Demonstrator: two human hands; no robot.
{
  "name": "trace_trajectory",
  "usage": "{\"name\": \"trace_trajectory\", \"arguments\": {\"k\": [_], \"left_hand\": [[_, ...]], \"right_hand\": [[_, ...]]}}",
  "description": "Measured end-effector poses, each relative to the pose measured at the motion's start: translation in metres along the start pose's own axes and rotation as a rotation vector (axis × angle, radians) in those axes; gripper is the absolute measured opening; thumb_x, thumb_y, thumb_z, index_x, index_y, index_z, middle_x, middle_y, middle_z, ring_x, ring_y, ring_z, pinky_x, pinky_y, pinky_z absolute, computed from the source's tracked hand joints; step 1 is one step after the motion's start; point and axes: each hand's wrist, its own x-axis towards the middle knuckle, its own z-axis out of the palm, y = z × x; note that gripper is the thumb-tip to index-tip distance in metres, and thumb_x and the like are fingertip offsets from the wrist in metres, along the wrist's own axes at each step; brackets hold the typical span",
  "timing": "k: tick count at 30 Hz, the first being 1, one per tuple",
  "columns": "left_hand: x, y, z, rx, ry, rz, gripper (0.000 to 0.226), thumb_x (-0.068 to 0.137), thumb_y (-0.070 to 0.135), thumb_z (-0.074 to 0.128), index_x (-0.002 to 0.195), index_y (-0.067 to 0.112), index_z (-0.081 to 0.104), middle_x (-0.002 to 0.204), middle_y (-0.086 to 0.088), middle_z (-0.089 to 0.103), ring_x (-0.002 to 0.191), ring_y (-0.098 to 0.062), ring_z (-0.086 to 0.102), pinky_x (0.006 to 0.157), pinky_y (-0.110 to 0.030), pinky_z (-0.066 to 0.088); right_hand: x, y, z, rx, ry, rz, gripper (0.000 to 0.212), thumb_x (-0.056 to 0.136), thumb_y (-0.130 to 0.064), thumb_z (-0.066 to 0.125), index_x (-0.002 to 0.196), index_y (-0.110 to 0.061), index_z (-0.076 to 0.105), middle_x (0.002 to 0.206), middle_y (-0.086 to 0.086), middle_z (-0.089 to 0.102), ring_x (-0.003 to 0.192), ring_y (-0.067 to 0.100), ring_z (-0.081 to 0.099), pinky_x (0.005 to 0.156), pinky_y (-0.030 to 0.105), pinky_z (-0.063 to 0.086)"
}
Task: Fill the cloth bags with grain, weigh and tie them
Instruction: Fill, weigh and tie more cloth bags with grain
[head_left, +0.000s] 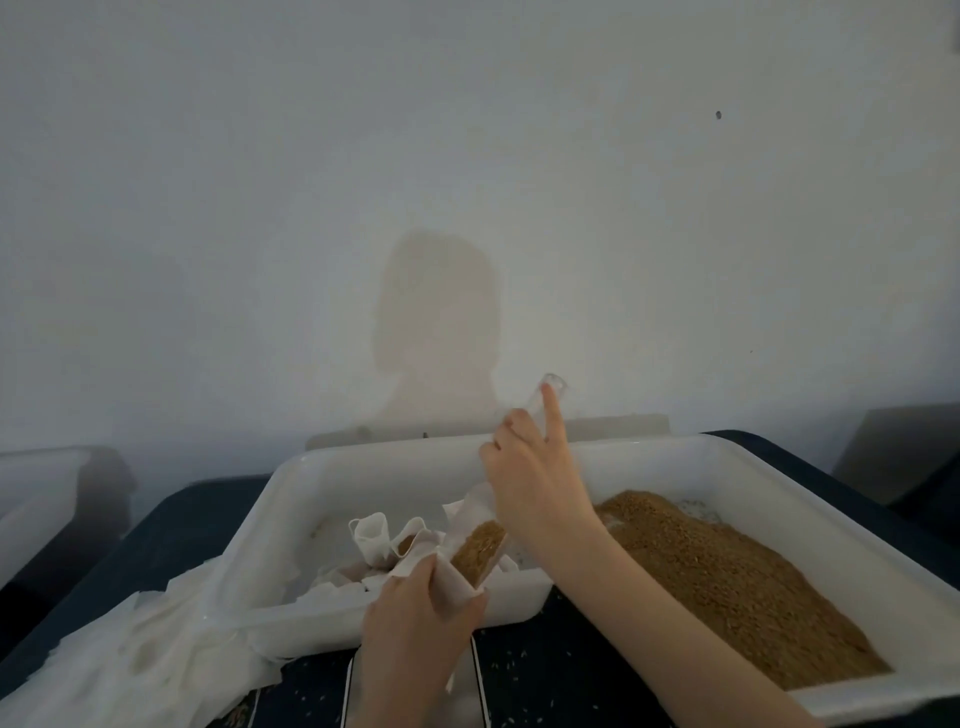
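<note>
Over the tray (395, 467), L hand (415, 613) pinches the bag (467, 519) mouth; R hand (535, 478) grips the scoop (480, 551), tipped. Loose mouth w/ slack grip = grain (727, 571) spills.

Counting one big white tub (727, 457) with one heap of grain (727, 571), plus one clear tube (540, 400). Two hands (415, 613) (535, 483) showing. Cloth bags (156, 654) too bunched up to count.

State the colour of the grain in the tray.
Golden brown grain, clearest in the head view.
</note>
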Motion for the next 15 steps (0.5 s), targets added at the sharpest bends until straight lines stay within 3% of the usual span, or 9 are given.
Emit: {"name": "trace_trajectory", "arguments": {"k": [2,4,6,9,15], "left_hand": [[-0.001,-0.003,0.002,0.019,0.033,0.012,0.046,0.075,0.056,0.063,0.112,0.028,0.057,0.115,0.011,0.059,0.104,-0.01,0.055,0.082,-0.021,0.041],[0.0,-0.004,0.002,0.009,0.02,0.014,0.039,0.074,0.059,0.061,0.097,0.028,0.059,0.114,0.009,0.06,0.097,-0.009,0.055,0.082,-0.023,0.044],[0.001,-0.005,0.003,-0.024,-0.002,-0.007,0.035,0.072,0.059,0.061,0.081,0.026,0.054,0.106,0.009,0.062,0.088,-0.008,0.054,0.077,-0.027,0.046],[0.001,-0.005,0.004,-0.08,-0.021,-0.045,0.032,0.07,0.058,0.064,0.076,0.028,0.051,0.097,0.005,0.063,0.083,-0.007,0.056,0.075,-0.027,0.047],[0.003,-0.004,0.006,-0.085,0.002,-0.015,0.03,0.069,0.047,0.072,0.07,0.03,0.048,0.104,-0.003,0.066,0.081,-0.013,0.054,0.071,-0.027,0.041]], "right_hand": [[0.001,-0.006,-0.01,-0.054,0.056,-0.037,0.018,0.086,-0.005,0.046,0.088,-0.012,0.063,0.096,0.006,0.061,0.117,0.028,0.045,0.105,0.056,-0.026],[-0.002,-0.013,-0.019,-0.129,0.106,-0.048,0.013,0.08,-0.01,0.056,0.073,-0.019,0.063,0.082,-0.001,0.062,0.108,0.021,0.055,0.115,0.058,0.003],[-0.004,-0.018,-0.025,-0.156,0.124,-0.082,0.014,0.075,-0.016,0.062,0.065,-0.025,0.063,0.078,-0.007,0.064,0.106,0.015,0.06,0.113,0.055,0.022],[-0.004,-0.021,-0.025,-0.174,0.158,-0.135,0.012,0.075,-0.02,0.064,0.065,-0.028,0.064,0.082,-0.008,0.066,0.11,0.013,0.059,0.112,0.053,0.025],[-0.003,-0.015,-0.017,-0.186,0.186,-0.107,0.013,0.073,-0.017,0.065,0.063,-0.026,0.063,0.076,-0.007,0.064,0.105,0.015,0.061,0.112,0.055,0.025]]}}
